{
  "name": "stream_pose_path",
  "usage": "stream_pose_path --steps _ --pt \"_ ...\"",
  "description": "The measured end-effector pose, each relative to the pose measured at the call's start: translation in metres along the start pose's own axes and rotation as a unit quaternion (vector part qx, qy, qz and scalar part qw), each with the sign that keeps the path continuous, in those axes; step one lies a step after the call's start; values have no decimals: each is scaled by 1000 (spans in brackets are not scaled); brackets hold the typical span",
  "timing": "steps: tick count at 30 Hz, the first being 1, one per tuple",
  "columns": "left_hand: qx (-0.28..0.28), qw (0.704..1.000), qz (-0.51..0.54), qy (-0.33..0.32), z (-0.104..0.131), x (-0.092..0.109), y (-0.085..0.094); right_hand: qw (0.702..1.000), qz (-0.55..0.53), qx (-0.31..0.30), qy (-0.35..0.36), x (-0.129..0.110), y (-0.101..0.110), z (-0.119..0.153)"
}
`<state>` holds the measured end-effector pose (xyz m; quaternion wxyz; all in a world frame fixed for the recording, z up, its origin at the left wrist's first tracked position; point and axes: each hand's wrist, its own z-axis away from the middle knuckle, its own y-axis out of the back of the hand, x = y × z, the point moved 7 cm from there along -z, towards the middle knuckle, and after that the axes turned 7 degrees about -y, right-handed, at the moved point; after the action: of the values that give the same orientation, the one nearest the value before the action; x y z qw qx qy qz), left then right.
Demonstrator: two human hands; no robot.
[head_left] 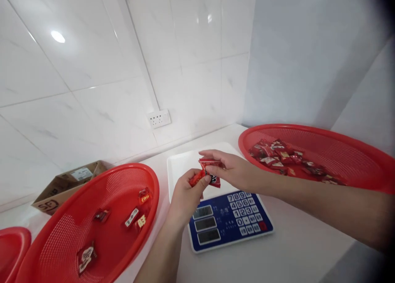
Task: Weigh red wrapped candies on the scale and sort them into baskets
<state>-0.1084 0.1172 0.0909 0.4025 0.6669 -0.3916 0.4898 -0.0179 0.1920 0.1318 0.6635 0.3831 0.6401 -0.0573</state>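
Note:
Over the white pan of a digital scale (230,223), my two hands meet around small red wrapped snack packets (213,179). My left hand (189,192) is closed, pinching red packets between thumb and fingers. My right hand (226,167) is closed on a red packet too, its thumb across the front and fingers behind. How many packets are held cannot be made out. Below the hands lies the scale's blue panel with number keys and three displays. To the right, a red basket (296,127) holds a pile of similar packets (277,153).
A second red basket (156,184) with several scattered packets (86,256) stands at the left. Behind it sits an open cardboard box (61,192). Part of another red basket (15,233) shows at the far left. A wall socket (159,118) is above the white table (234,262).

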Motion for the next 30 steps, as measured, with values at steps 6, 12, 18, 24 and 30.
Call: stream_pose_path --steps 6,12,18,24,30 --pt "51 997 59 18 1 -4 10 997 60 -1 -38 13 21 -17" --pt "101 971 217 30 6 -7 26 993 89 47 -55 26 42 -35" --pt "34 997 74 6 7 -5 16 994 110 -19 -6 17 27 -37" --pt "57 998 -9 -5 9 -7 8 985 40 -167 8 0 -15 -22" --pt "75 991 112 8 6 -15 19 997 44 -59 -20 17 11 -33"
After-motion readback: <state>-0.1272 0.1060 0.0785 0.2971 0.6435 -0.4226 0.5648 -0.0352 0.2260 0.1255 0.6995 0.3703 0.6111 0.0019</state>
